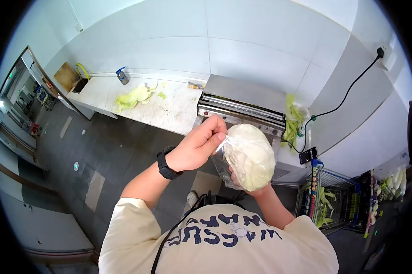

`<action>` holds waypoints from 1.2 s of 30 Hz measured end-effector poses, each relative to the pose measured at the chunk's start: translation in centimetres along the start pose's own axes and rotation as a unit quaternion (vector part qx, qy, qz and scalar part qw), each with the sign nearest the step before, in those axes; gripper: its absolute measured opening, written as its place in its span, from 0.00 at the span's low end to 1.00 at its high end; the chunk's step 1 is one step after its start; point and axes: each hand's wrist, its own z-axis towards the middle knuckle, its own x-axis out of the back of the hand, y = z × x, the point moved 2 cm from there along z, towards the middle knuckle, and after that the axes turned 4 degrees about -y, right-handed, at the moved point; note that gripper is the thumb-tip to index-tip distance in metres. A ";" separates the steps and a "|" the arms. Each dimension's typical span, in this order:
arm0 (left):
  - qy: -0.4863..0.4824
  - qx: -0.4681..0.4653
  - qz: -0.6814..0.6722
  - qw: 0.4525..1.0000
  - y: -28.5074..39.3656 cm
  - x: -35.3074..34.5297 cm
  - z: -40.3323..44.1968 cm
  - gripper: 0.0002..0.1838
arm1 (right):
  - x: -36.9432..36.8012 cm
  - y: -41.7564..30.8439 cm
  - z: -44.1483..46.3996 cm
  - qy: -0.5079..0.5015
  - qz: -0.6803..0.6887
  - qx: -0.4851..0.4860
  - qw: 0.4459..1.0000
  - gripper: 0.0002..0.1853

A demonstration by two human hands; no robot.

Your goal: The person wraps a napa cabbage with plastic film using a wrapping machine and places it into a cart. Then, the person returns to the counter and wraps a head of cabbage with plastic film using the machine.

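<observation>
In front of my chest is a pale, rounded cabbage (251, 155) in clear plastic film. My left hand (201, 141), with a black watch on its wrist, pinches a gathered twist of the film (221, 142) at the cabbage's left side. Beneath the cabbage, my right hand (260, 189) holds it up; most of that hand is hidden behind it, and a few fingers show through the loose film at the lower left. Just beyond both hands stands a metal film-wrapping machine (242, 109) with rollers along its front.
Trimmed leaves (135, 97) and a blue-topped bottle (122, 76) are on the white counter (169, 109). More leaves (294, 119) lie right of the machine, near a black power cord (347, 98). A phone (308, 155) sits above a shopping cart (338, 182) containing leaves.
</observation>
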 end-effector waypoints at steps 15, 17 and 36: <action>0.099 0.003 0.064 0.993 1.6 -1.6 -1.2 0.03 | -0.8 1.1 0.6 -0.126 0.014 -0.037 0.991 0.39; 0.092 -0.007 0.059 0.994 1.2 -1.5 -0.5 0.03 | -0.8 1.4 0.7 -0.140 0.022 -0.071 0.987 0.39; 0.112 -0.380 0.479 0.784 4.8 -3.3 -1.4 0.13 | -2.4 1.4 1.8 -0.184 0.096 -0.073 0.976 0.38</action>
